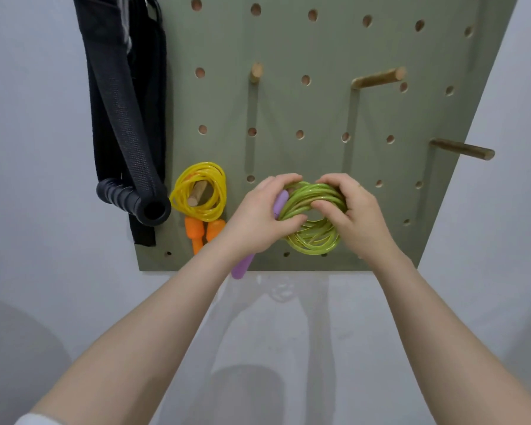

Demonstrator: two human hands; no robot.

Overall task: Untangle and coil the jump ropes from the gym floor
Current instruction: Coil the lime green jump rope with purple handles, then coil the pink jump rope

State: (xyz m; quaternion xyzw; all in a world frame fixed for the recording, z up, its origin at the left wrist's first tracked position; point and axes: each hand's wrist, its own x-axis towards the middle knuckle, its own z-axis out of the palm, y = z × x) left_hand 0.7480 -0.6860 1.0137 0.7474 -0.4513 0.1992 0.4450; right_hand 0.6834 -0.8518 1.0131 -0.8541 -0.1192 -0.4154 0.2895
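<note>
Green cord fills the middle of the action: both hands are up at the sage-green pegboard [334, 50], working a coiled green jump rope [314, 222] against its lower edge, right of centre. The left hand [258, 219] has its grip clamped on the left side of the coil, thumb underneath and fingers curled over the top. The right hand [354, 214] pinches the right side of the coil, thumb pushed through the loops. One purple handle [280, 204] pokes up between the left hand and the coil; the other purple handle [242, 267] hangs down past the board's bottom edge, under the left wrist.

Over near the lower left corner of the board, a yellow jump rope [200, 191] hangs coiled round a wooden peg [196, 194], its two orange handles [203, 232] dangling side by side just below. Black straps and a ribbed black handle [135, 200] hang along the board's left edge. Three more wooden pegs stick out higher up and toward the right edge. A pale wall [28, 148] sits behind it all.
</note>
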